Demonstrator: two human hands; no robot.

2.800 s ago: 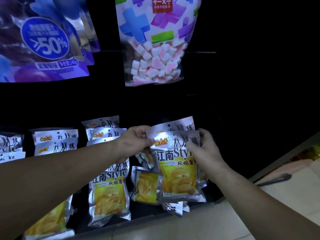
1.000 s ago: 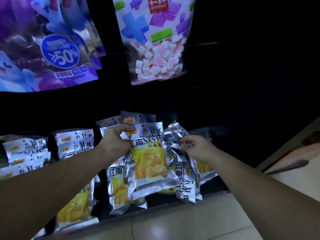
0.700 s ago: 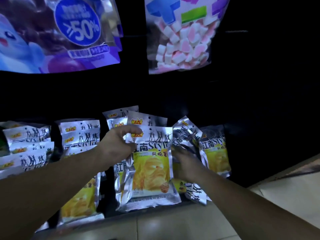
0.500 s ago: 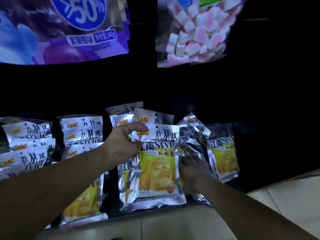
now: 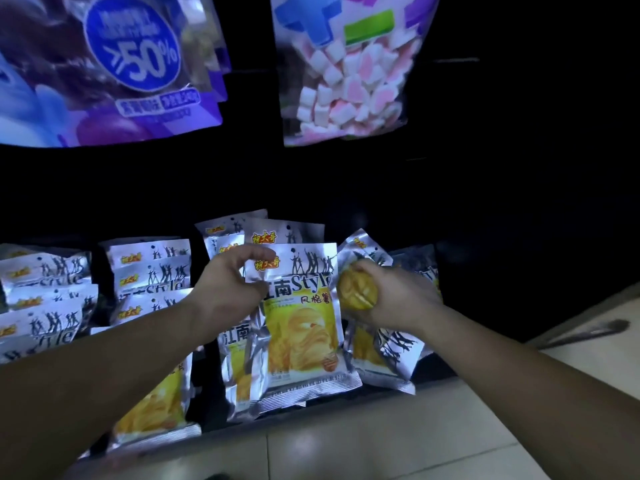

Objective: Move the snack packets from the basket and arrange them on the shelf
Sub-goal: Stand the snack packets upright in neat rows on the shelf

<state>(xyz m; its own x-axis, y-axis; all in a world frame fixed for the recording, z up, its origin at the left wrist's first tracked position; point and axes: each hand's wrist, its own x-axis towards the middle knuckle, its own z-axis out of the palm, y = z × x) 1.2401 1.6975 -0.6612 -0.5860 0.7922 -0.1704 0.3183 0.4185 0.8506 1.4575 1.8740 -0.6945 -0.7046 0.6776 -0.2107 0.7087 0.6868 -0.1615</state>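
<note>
**Snack packets [image 5: 152, 271] on a dark bottom shelf, both hands busy**

Pale glossy floor tiles [image 5: 381, 438] fill the lower edge of the frame and run up to the lip of the shelf [image 5: 207, 386], a low black ledge that slants from lower left to centre right. On the tiles at the right edge lies a dark, long object [image 5: 585, 330], too dim to identify.

Silver and yellow packets lean in overlapping rows across the shelf, from the left edge to right of centre. At centre, the left hand [image 5: 228, 289] pinches the upper left corner of the front packet [image 5: 301, 327] between thumb and curled forefinger; this packet stands upright at the shelf's front edge and hides most of those behind it. Just to its right, the right hand [image 5: 394, 299] has its fingers curled round a bunched packet [image 5: 356, 289], above more packets lying askew.

Behind, the unit is black and unlit. In the upper left hangs a purple bag [image 5: 114, 74] marked ">50%"; upper centre, a clear marshmallow bag [image 5: 349, 81].
</note>
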